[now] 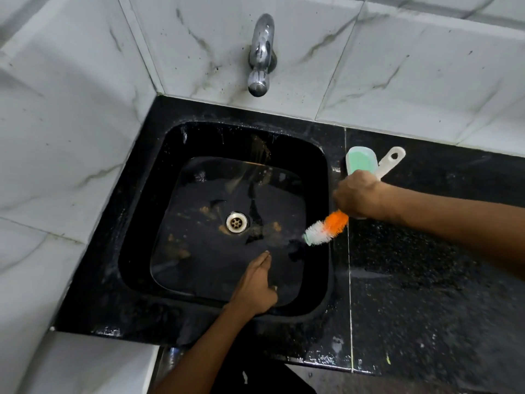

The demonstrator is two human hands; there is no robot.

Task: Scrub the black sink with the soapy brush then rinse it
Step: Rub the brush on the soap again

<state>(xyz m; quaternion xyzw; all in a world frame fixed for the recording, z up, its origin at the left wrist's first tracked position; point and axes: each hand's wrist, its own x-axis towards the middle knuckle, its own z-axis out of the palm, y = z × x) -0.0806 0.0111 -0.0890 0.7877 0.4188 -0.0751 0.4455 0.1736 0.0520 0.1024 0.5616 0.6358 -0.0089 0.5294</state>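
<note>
The black sink [318, 177] is set in a black stone counter, with brown stains on its floor around the metal drain [236, 222]. My right hand [358, 196] grips a brush [326, 227] with orange, white and green bristles, held over the sink's right rim with the bristle end pointing down-left. Over the sink's near part, my left hand [255, 285] hovers with fingers together, holding nothing. No foam shows on the bristles.
A chrome tap [260, 56] juts from the marble-tiled wall above the sink, with no water running. A second brush with a green top and white handle [369, 162] lies on the counter [420, 265] just behind my right hand. Tiled walls close the left side.
</note>
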